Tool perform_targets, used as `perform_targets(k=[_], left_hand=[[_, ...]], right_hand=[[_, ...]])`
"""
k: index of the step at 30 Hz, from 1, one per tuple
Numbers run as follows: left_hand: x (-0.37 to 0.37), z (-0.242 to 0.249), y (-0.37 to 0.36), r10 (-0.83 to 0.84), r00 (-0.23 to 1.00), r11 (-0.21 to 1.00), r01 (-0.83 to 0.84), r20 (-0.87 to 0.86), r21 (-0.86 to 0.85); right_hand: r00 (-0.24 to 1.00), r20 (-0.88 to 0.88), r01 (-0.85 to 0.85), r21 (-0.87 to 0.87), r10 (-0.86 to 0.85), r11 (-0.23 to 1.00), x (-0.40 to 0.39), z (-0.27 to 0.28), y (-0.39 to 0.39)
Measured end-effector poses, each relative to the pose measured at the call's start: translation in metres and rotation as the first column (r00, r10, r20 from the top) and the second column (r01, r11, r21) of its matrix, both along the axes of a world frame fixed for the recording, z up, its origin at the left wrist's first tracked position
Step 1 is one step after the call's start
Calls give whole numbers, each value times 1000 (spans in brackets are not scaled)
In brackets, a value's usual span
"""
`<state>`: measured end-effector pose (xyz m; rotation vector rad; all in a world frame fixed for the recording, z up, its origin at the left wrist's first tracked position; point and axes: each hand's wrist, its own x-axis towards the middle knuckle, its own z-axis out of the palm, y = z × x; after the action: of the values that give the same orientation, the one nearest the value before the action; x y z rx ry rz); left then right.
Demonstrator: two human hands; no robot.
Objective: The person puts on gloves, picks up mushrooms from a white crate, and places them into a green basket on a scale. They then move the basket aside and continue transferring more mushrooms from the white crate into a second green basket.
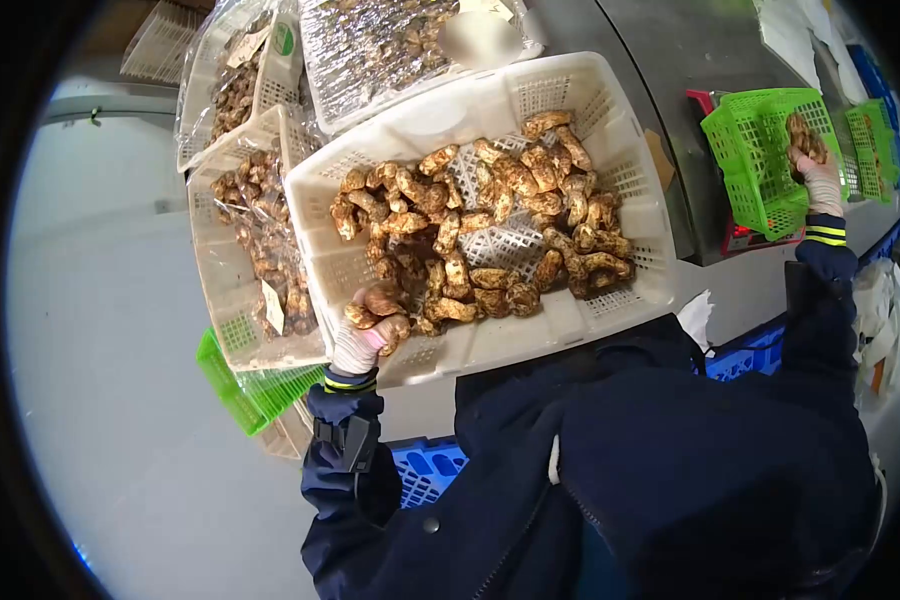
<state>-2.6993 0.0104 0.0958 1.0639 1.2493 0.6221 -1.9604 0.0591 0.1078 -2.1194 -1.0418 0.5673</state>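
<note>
My left hand, in a pale glove, is closed around a few brown mushrooms at the near left corner of a large white plastic crate. Many more knobbly mushrooms lie in that crate, with a patch of its slatted bottom showing among them. Far to the right, my right hand, also gloved, grips mushrooms at the right side of a green basket. The basket sits on a red scale, mostly hidden beneath it.
Plastic-wrapped crates of mushrooms stand at the left and back. Another green basket lies below the left crate, and one more stands at far right. Blue crates show under the metal table.
</note>
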Motion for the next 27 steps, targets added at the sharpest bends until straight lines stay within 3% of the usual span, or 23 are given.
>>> perform_targets(k=[1, 2, 4, 5, 6, 7, 8, 9, 10, 11, 12, 13, 14, 16, 18, 21, 23, 25, 26, 27], left_hand=[[5, -3, -3, -75, 996, 997, 75, -49, 16], [13, -7, -6, -150, 984, 988, 153, -94, 27], [20, -43, -8, -242, 923, 970, 224, -299, -92], [38, -30, -1, -402, 692, 861, 508, -600, 9], [56, -17, 5, -414, 356, 652, 758, -838, -1], [65, -20, 6, -474, 418, 655, 755, -775, 7], [72, -20, 6, -525, 257, 566, 818, -811, -107], [74, -16, 7, -528, 231, 538, 836, -817, -111], [77, -16, 7, -524, 208, 513, 851, -826, -112], [77, -18, 5, -523, 215, 510, 854, -825, -100], [77, -21, 1, -505, 174, 506, 853, -846, -127], [75, -23, 0, -488, 128, 498, 853, -864, -155], [74, -20, 1, -489, 133, 495, 856, -862, -149], [71, -12, 3, -570, 171, 556, 800, -803, -225], [57, -17, 3, -566, 165, 548, 807, -808, -220], [48, -21, 1, -573, 303, 566, 819, -761, -99], [45, -27, 4, -610, 303, 562, 816, -732, -131], [44, -20, 6, -628, 327, 570, 811, -706, -132], [40, -20, 5, -630, 322, 566, 813, -707, -134], [33, -23, 7, -642, 641, 735, 671, -420, -97]], right_hand=[[1000, -2, -4, -1, 4, 1000, 13, -13, -5], [981, 193, 25, -52, -14, 998, 20, -20, -10], [828, 561, 107, -131, -16, 986, 28, -24, -17], [863, 504, 3, -87, 41, 996, -27, 16, -10], [947, 315, -77, 51, 57, 996, -87, 34, -8], [987, 124, -124, 206, 100, 971, -137, 46, -4], [949, 165, -274, 21, 267, 961, -171, 45, -2], [831, 100, -549, -10, 548, 835, -213, 50, -6], [678, -126, -712, 128, 724, 690, -257, 47, -7], [565, -444, -807, -123, 696, 577, -293, 50, -6], [324, -34, -946, -1, 945, 324, -314, 15, -4], [259, -12, -912, -334, 966, 240, -344, 14, 3], [187, -20, -766, -629, 982, 133, -370, 13, 7], [114, 76, -630, -766, 991, 131, -388, -6, -1], [169, 54, -628, -763, 984, 150, -387, -8, -10], [187, 4, -749, -647, 982, 145, -364, -5, -1], [217, -53, -712, -692, 975, 120, -355, 4, 2], [71, -178, -699, -711, 981, -79, -352, 5, -9], [17, -76, -686, -727, 997, -44, -357, 5, -23], [28, -107, -665, -744, 994, -61, -360, 5, -23]])
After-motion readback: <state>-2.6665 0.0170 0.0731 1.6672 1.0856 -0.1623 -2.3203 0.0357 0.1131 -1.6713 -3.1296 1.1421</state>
